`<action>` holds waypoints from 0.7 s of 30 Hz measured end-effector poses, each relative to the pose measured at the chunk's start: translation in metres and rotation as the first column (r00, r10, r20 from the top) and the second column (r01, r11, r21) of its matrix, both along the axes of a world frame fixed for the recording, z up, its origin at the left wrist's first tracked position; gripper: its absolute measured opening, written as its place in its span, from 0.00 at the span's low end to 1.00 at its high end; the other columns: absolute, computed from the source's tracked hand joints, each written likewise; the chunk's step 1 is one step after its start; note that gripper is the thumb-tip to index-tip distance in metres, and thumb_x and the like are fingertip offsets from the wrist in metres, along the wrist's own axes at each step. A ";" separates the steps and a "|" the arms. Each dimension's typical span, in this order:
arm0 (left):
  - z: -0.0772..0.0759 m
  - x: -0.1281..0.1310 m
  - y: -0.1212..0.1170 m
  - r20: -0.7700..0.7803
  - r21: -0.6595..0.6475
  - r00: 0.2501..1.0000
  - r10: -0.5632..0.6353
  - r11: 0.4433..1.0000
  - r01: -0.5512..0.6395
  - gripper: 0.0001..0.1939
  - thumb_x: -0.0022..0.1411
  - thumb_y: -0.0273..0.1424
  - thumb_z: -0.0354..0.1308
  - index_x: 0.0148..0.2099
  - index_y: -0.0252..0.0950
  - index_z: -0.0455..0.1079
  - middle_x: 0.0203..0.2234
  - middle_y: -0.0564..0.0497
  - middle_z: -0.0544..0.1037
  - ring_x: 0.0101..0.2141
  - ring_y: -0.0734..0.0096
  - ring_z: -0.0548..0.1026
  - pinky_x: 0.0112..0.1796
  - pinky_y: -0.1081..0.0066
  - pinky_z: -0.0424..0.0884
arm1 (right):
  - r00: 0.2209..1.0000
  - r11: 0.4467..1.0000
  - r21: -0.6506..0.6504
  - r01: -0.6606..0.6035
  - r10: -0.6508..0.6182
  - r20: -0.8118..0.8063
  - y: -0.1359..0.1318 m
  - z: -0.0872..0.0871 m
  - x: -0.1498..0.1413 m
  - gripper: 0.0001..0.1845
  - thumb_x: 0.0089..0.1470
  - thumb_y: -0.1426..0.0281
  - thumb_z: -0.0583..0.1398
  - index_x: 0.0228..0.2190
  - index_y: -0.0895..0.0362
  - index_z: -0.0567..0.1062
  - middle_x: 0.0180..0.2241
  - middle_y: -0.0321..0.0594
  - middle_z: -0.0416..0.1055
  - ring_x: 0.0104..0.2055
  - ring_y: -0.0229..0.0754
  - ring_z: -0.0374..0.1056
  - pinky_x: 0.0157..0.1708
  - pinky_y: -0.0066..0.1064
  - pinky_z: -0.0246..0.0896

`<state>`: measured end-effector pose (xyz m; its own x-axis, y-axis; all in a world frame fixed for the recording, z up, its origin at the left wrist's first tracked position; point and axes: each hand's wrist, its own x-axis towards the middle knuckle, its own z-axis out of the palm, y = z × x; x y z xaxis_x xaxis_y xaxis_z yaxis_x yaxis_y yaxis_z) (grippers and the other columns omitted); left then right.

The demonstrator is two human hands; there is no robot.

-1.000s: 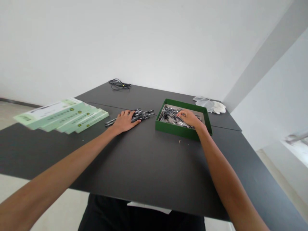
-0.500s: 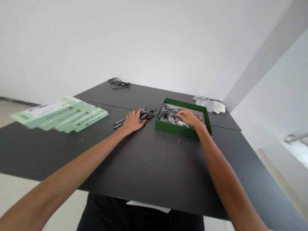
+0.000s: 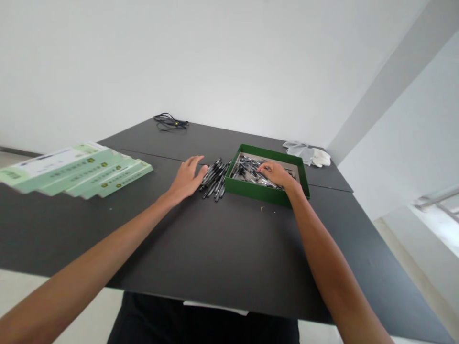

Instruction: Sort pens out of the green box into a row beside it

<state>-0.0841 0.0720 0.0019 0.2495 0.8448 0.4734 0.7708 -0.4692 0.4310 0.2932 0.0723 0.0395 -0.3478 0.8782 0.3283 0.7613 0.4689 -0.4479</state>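
Note:
A loose pile of black-and-clear pens [image 3: 215,179] lies on the dark table, against the left side of a green box [image 3: 258,192]. My left hand [image 3: 187,177] is just left of this pile, its fingers and thumb spread, holding nothing. Inside the box lie many more pens [image 3: 247,168], jumbled at different angles. My right hand [image 3: 275,173] reaches over the box's near wall, fingers curled down onto those pens. Its fingertips are closed together, and what they grip is hidden.
Several green-and-white printed cartons or booklets [image 3: 77,172] lie overlapped at the left of the table [image 3: 215,248]. A coiled black cable [image 3: 170,122] sits at the back edge. White gloves [image 3: 317,156] lie behind the box at the right.
My left hand has lifted off the loose pens and opened to their left. Those pens now lie fanned out at a steeper angle, nearer the box. My right hand stays in the box.

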 end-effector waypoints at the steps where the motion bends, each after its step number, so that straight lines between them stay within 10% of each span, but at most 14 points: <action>1: -0.003 -0.010 -0.012 -0.016 -0.003 1.000 0.023 1.000 -0.023 0.33 0.76 0.51 0.38 0.73 0.37 0.56 0.67 0.39 0.65 0.69 0.54 0.60 0.69 0.51 0.55 | 1.000 1.000 -0.001 -0.002 0.002 0.002 0.000 0.000 0.000 0.14 0.61 0.75 0.58 0.39 0.57 0.84 0.44 0.45 0.81 0.47 0.47 0.74 0.51 0.37 0.65; 8: -0.038 -0.026 -0.078 -0.240 -0.130 0.971 -0.024 0.991 -0.008 0.59 0.62 0.63 0.57 0.79 0.37 0.34 0.75 0.29 0.41 0.73 0.32 0.44 0.67 0.38 0.55 | 1.000 1.000 0.019 -0.012 0.012 -0.012 0.003 -0.004 -0.001 0.13 0.61 0.75 0.58 0.38 0.56 0.84 0.42 0.45 0.81 0.46 0.48 0.74 0.51 0.37 0.65; 21: -0.038 0.030 -0.033 -0.200 -0.138 0.975 -0.100 0.988 0.073 0.48 0.72 0.58 0.45 0.78 0.29 0.37 0.75 0.26 0.38 0.74 0.35 0.42 0.68 0.41 0.53 | 0.999 0.999 0.031 0.033 -0.033 0.012 0.002 -0.002 0.001 0.14 0.62 0.75 0.57 0.40 0.58 0.84 0.44 0.47 0.81 0.49 0.47 0.74 0.54 0.36 0.65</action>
